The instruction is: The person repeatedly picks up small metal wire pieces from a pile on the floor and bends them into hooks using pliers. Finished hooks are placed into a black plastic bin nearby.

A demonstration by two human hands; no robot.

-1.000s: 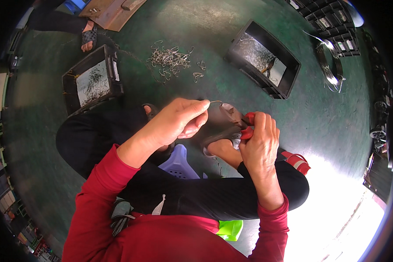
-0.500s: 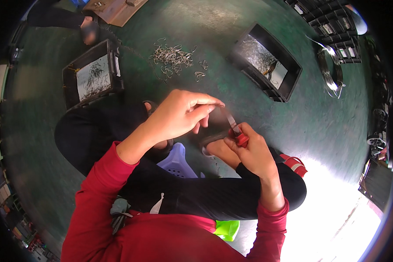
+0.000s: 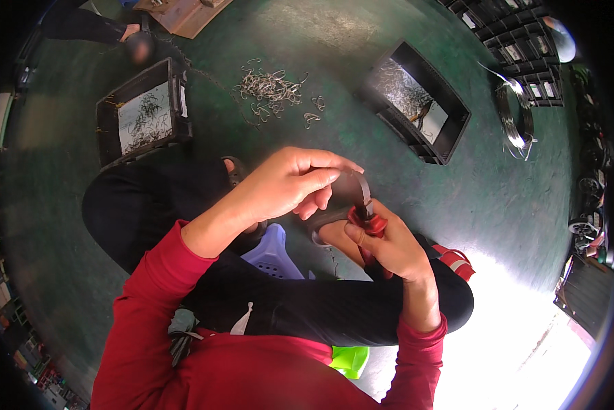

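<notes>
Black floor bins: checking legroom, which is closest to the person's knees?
The left bin, beside the left knee; the right bin and stacked crates stand farther off.

The person's left forearm point(image 3: 208, 229) slants up and rightward, leading into the left grip point(image 3: 280, 181), whose index finger point(image 3: 329, 160) stretches to the right with the thumb point(image 3: 319, 180) just beneath it and the remaining fingers loosely curled. The right forearm point(image 3: 420, 304) rises steeply; the right grip point(image 3: 396, 246) is clenched, thumb pointing left, its other fingers mostly hidden.
</notes>
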